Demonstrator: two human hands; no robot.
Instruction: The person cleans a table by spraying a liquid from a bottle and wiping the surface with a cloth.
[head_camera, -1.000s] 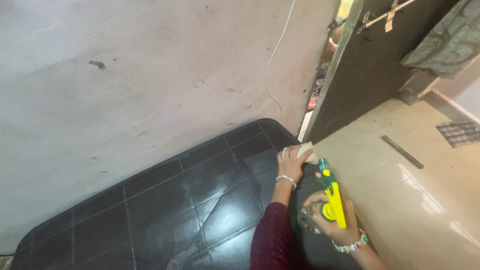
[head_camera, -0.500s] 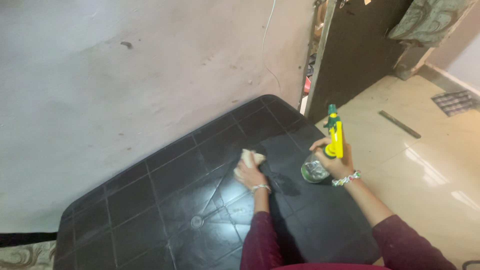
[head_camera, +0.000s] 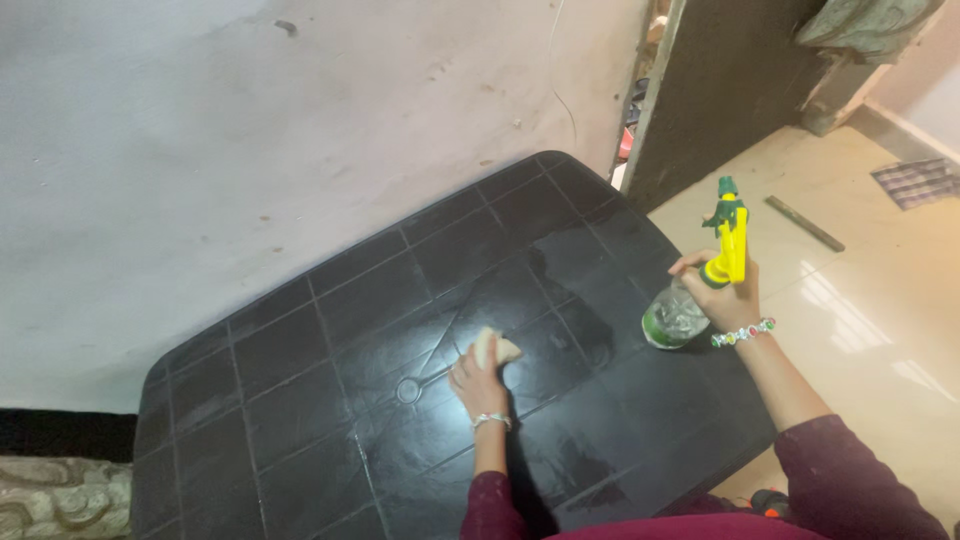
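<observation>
A: What has moved since half a second ago?

B: The cloth (head_camera: 494, 348) has been drawn from the middle of the black plastic table (head_camera: 300, 330) toward its near centre, close to the round moulded mark. The spray bottle (head_camera: 700, 290) has been carried a little rightward.

A: How are the hands seen?

B: Lowest in the frame, the left hand (head_camera: 478, 378) is pressed on the cloth, fingers curled closed over it. Right of centre, the right hand (head_camera: 722, 295) is wrapped around the bottle's neck, one finger laid by the yellow trigger; the clear body is held just above the table's right edge.

A: How far along is the wiping judged to be?

B: Wet, streaked patches are seen from the centre toward the far right corner, so that part seems sprayed and partly wiped. The left half looks dry and untouched.

A: What is hidden?

B: The table's near edge is cut off, and the gap beside the dark door (head_camera: 720, 90) at upper right cannot be made out.
</observation>
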